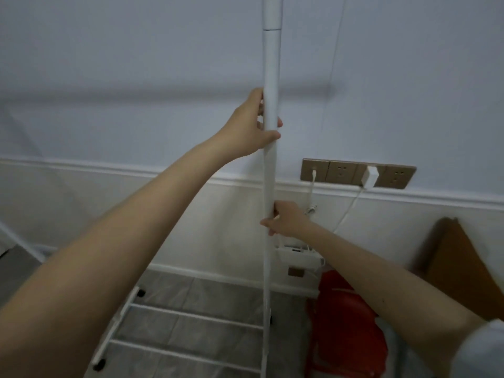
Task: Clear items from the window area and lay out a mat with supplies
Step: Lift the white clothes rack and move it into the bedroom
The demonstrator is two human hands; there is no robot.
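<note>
The white pole (271, 77) runs off the top edge. The brown board (461, 257) at right looks blurry.

Looks like a room in a home. Pale painted wall (136, 64) with white moulding (109, 167) and skirting above a grey tiled floor (207, 298). Row of 4 brass-coloured wall sockets (357, 173) with a white charger (370, 176) plugged in, a white clothes rack (188, 317) on castors, a red plastic stool (346, 323), folded cardboard (458, 266) leaning on the wall.
</note>
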